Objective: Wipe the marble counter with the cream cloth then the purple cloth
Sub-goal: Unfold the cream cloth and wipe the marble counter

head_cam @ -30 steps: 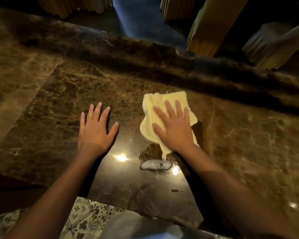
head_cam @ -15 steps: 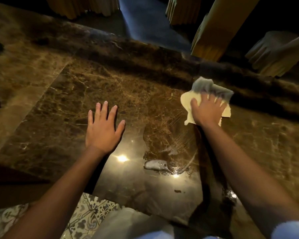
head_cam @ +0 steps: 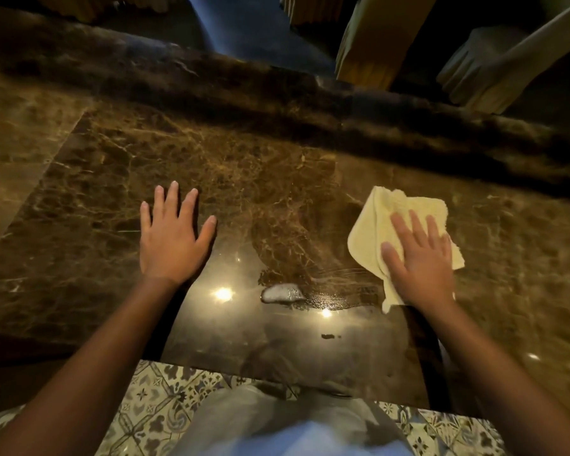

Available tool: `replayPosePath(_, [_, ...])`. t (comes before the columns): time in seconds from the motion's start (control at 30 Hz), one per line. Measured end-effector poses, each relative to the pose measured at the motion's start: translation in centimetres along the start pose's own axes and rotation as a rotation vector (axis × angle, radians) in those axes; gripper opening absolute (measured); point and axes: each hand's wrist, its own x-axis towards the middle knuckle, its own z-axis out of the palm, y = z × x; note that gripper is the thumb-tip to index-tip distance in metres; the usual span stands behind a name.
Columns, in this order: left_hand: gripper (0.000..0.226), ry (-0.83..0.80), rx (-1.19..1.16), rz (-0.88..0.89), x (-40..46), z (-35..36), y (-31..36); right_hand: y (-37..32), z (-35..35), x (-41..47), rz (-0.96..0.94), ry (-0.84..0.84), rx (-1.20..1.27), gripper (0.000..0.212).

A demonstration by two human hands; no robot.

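Observation:
The brown marble counter (head_cam: 277, 179) fills most of the view. A folded cream cloth (head_cam: 375, 225) lies on it at the right. My right hand (head_cam: 418, 258) presses flat on that cloth with fingers spread. My left hand (head_cam: 171, 238) rests palm down on the bare counter at the left, fingers apart, holding nothing. A small foamy wet patch (head_cam: 282, 292) with thin wet streaks sits on the counter between my hands, near the front. No purple cloth is in view.
The counter's near edge (head_cam: 277, 373) drops to patterned floor tiles (head_cam: 155, 409). Beyond the raised dark back ledge (head_cam: 310, 100) stand yellowish fabric-covered furniture pieces (head_cam: 372, 44) and a pale draped shape (head_cam: 487, 67). Ceiling lights reflect off the polished surface.
My right hand swept the cream cloth from the counter's middle out to the far right ledge, then drew it back toward me. Wet streaks appeared beside the foam. My left hand stayed planted.

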Motion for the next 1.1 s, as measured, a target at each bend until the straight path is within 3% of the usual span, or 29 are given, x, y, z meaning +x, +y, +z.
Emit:
replayPosePath(0.17, [0.069, 0.009, -0.007, 0.012, 0.0, -0.1, 0.0, -3.2, 1.0, -6.1, -0.097, -0.029, 0.048, 0.063])
replayPosePath(0.37, [0.066, 0.009, -0.006, 0.009, -0.1, -0.1, 0.0, -14.6, 4.3, -6.5, -0.496, -0.049, 0.067, 0.055])
replayPosePath(0.47, [0.065, 0.016, -0.005, 0.032, -0.3, -0.3, -0.2, -14.3, 3.3, -0.9, -0.433, -0.049, 0.007, 0.059])
replayPosePath(0.57, [0.064, 0.037, -0.02, 0.051, -0.6, -0.4, -0.3, -9.3, 1.3, 3.1, -0.184, -0.066, -0.059, 0.064])
replayPosePath(0.7, [0.064, 0.034, -0.019, 0.044, -0.4, -0.1, -0.1, -2.4, 0.4, -1.3, 0.053, -0.009, -0.015, 0.066])
replayPosePath(0.8, [0.065, 0.018, 0.001, 0.031, -0.1, 0.0, 0.0, -3.3, 1.9, -7.0, 0.028, 0.001, 0.014, 0.064])
replayPosePath(0.97, [0.064, 0.013, -0.011, 0.016, -0.2, -0.3, 0.2, -5.0, 2.7, -7.0, -0.342, -0.049, -0.028, 0.064])
replayPosePath(1.1, [0.064, 0.019, -0.027, 0.02, -0.2, -0.4, 0.1, -3.8, 1.5, 1.4, -0.163, -0.033, -0.068, 0.066])
